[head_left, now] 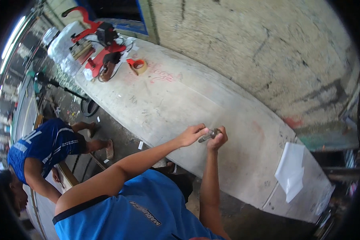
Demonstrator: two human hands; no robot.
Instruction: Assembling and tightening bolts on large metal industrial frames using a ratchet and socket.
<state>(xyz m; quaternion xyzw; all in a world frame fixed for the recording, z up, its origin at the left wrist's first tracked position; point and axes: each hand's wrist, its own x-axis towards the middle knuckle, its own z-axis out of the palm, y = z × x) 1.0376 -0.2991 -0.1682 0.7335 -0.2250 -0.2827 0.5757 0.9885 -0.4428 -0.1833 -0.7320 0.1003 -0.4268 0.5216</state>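
Observation:
Over the middle of the long pale table, both my hands come together around a short, grey, metal-looking piece [204, 138] with a rounded end. I cannot make out its exact kind. My right hand [218, 140] is closed around its thicker end, thumb up against it. From the left my left hand [193, 135] reaches across, its fingertips pinched at the piece's upper side. The fingers hide part of it. Below the hands lies the scuffed tabletop [180, 108], marked with pen and red scribbles.
A red heat press [94, 60] stands at the table's far left, by a tape roll in a red dispenser [137, 66]. White sheets [291, 170] lie at the right end. A rough wall [248, 40] runs behind. At left a person in dark blue [48, 144] bends over another table.

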